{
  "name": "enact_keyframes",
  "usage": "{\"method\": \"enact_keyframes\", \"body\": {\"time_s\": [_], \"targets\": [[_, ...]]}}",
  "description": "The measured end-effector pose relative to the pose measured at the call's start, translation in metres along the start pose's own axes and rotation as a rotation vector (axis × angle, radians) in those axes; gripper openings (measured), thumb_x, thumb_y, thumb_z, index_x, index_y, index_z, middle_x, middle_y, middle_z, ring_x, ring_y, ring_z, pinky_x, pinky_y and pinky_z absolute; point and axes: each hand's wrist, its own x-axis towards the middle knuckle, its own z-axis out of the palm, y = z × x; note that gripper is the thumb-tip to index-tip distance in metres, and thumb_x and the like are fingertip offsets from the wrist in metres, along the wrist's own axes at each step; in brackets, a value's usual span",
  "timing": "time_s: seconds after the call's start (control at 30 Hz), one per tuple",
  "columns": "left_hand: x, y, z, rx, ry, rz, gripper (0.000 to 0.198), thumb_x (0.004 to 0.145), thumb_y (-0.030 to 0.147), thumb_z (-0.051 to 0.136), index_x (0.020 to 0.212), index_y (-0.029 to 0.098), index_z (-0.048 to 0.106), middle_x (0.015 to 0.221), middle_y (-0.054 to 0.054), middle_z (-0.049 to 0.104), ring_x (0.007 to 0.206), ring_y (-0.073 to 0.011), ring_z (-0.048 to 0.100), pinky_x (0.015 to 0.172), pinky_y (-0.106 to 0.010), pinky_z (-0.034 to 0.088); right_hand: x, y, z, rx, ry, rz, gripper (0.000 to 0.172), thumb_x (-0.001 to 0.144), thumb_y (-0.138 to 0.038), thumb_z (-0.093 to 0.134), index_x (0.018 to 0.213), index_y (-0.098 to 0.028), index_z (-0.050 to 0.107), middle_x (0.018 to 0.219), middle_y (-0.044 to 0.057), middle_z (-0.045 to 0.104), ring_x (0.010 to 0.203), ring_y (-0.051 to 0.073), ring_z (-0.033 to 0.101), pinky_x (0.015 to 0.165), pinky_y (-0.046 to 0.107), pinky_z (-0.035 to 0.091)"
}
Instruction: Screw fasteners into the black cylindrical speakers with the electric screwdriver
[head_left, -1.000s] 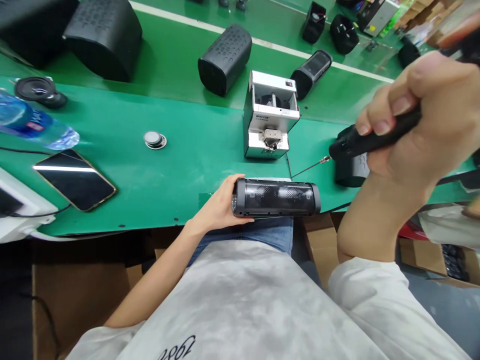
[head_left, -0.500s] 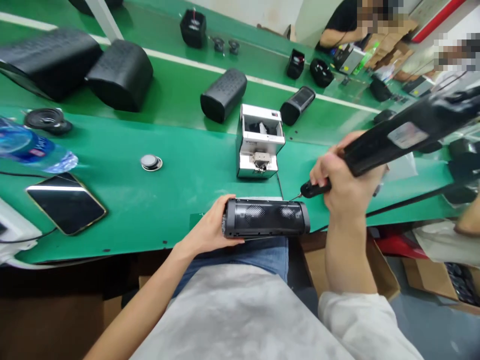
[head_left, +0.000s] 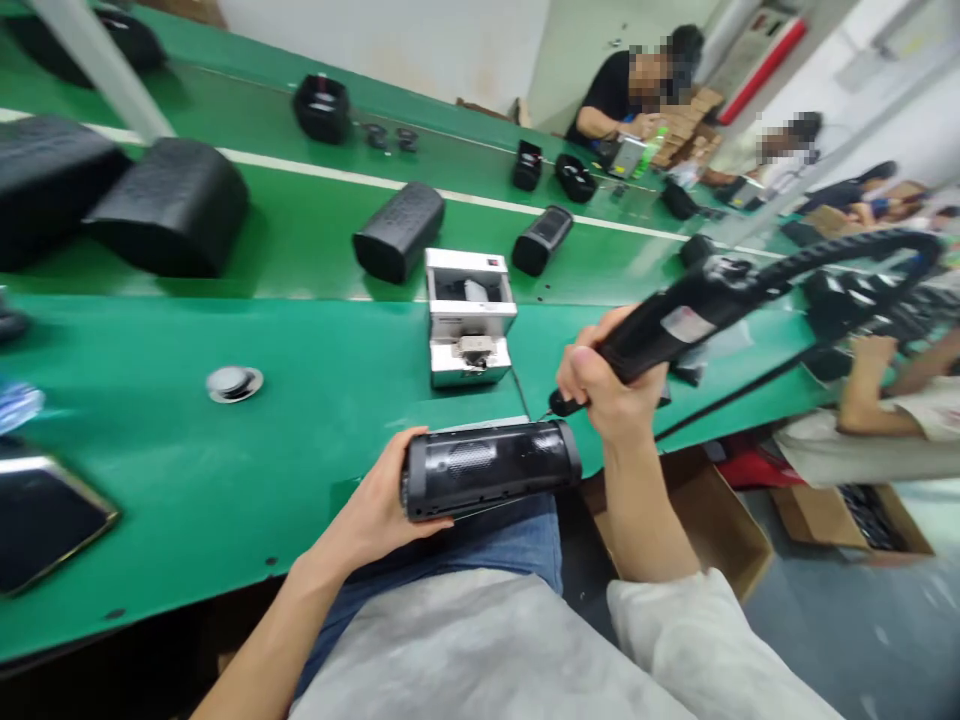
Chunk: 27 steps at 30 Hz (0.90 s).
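A black speaker housing [head_left: 491, 465] with perforated patches lies lengthwise at the bench's front edge. My left hand [head_left: 382, 500] grips its left end, thumb and fingers wrapped around the sides. My right hand [head_left: 611, 385] is closed around a black electric screwdriver [head_left: 660, 325], held at a slant with its cable running off to the right. The thin bit points down-left and reaches the housing's upper edge near its right end; whether it touches a screw is too small to tell. Just behind the housing stands a silver screw feeder [head_left: 470, 320].
Black speaker shells [head_left: 401, 230] stand along the green bench [head_left: 322, 350]. At the left are a small round metal part [head_left: 232, 382] and a phone [head_left: 49, 515]. Cardboard boxes [head_left: 712, 510] sit below on the right. Co-workers [head_left: 600, 110] work farther along.
The view has swung to the right, so bench items appear farther left and lower. My left hand still holds the speaker housing, and the screwdriver stays near its upper right edge.
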Motion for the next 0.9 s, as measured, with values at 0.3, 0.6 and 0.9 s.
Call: {"method": "enact_keyframes", "body": {"time_s": [0.3,0.6,0.9], "targets": [[0.003,0.0,0.002,0.01,-0.011,0.041,0.107,0.08,0.046,0.099,0.164,0.026,0.035,0.158,-0.018,0.059,0.144,-0.042,0.069,0.123,-0.06,0.058,0.014,-0.019,0.0,-0.023,-0.06,0.044,0.037,0.092,-0.04,0.093,0.105,-0.025,0.062,0.064,-0.009,0.052,0.041,0.01,0.047,0.039,0.026,0.042],[0.002,0.003,-0.001,-0.046,-0.028,0.068,0.117,0.079,0.049,0.104,0.169,0.027,0.032,0.165,-0.02,0.055,0.153,-0.0443,0.062,0.129,-0.061,0.054,0.079,-0.007,0.062,0.002,0.112,-0.429,0.043,0.098,-0.049,0.09,0.1,-0.027,0.053,0.061,-0.009,0.031,0.043,0.009,0.036,0.043,0.027,0.031],[0.002,0.001,0.001,-0.052,-0.028,0.076,0.122,0.077,0.051,0.105,0.17,0.028,0.03,0.168,-0.022,0.052,0.156,-0.0455,0.059,0.13,-0.063,0.052,0.101,0.057,0.079,-0.119,0.145,-0.253,0.062,0.09,-0.076,0.088,0.103,-0.029,0.048,0.07,-0.01,0.048,0.044,0.009,0.035,0.042,0.035,0.029]]}}
